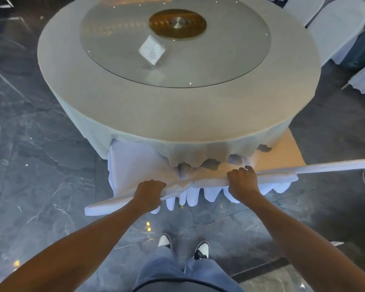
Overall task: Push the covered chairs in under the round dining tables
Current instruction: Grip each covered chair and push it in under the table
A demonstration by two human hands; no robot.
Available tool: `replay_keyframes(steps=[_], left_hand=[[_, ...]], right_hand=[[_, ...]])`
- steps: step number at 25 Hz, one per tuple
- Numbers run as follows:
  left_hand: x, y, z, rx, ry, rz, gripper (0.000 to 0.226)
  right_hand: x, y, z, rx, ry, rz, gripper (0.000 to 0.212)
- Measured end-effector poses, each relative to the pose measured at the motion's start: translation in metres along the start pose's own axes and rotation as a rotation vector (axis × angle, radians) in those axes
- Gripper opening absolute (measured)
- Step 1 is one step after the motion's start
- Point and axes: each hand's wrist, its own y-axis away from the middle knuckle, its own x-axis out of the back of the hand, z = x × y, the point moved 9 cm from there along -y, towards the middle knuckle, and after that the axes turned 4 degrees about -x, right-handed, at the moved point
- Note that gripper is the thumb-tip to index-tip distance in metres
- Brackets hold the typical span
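Against the table [177, 114], hands [149, 194] grip chair-back [198, 182] lying crosswise.

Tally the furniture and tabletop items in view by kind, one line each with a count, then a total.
Round tables: 1
Covered chairs: 5; two gripped at their backs by the left hand and right hand, three at upper right
Glass turntables: 1
Card stands: 1
Total: 8
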Motion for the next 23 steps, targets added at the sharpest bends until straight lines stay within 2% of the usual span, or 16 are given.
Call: replay_keyframes(steps=[4, 10, 11, 14, 17, 19, 23], left_hand=[[0.002, 0.005, -0.003, -0.031, -0.007, 0.021, 0.037], [-0.006, 0.003, 0.000, -0.082, -0.064, -0.043, 0.038], [-0.006, -0.001, 0.003, -0.088, -0.080, -0.065, 0.035], [-0.003, -0.010, 0.020, -0.092, -0.027, -0.073, 0.033], [-0.004, -0.016, 0.038, -0.079, 0.034, -0.017, 0.030], [-0.001, -0.020, 0.041, -0.037, 0.056, 0.019, 0.027], [0.000, -0.028, 0.053, 0.057, 0.081, 0.014, 0.038]], right_hand=[[0.001, 0.003, -0.003, 0.037, -0.055, 0.085, 0.026], [-0.003, 0.004, -0.001, 0.009, -0.052, 0.072, 0.020], [-0.004, 0.005, 0.001, 0.018, -0.055, 0.084, 0.023], [0.002, 0.014, 0.007, 0.114, -0.097, 0.224, 0.052], [-0.003, 0.029, 0.044, 0.003, -0.176, 0.320, 0.063], [-0.013, 0.034, 0.076, -0.111, -0.283, 0.312, 0.071], [-0.045, 0.025, 0.128, -0.121, -0.385, 0.249, 0.079]])
